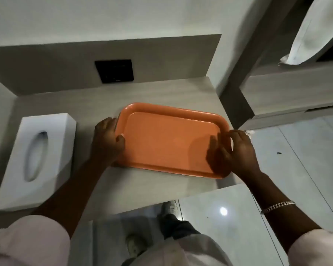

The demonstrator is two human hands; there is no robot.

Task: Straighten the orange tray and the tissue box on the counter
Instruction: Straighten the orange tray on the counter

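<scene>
An empty orange tray (169, 139) lies on the pale wood-grain counter (81, 104), skewed so its right end reaches the counter's right edge. My left hand (107, 140) grips the tray's left rim, thumb on top. My right hand (235, 150) holds the tray's right rim, thumb resting inside it. A white tissue box (37, 160) with an oval slot sits at the counter's left, tilted, apart from the tray and both hands.
A black wall socket panel (114, 71) is set in the backsplash behind the tray. The counter ends just right of the tray, with glossy floor tiles (296, 169) beyond. A white cloth (315, 29) hangs at top right. My shoes (169, 208) stand below the counter's front edge.
</scene>
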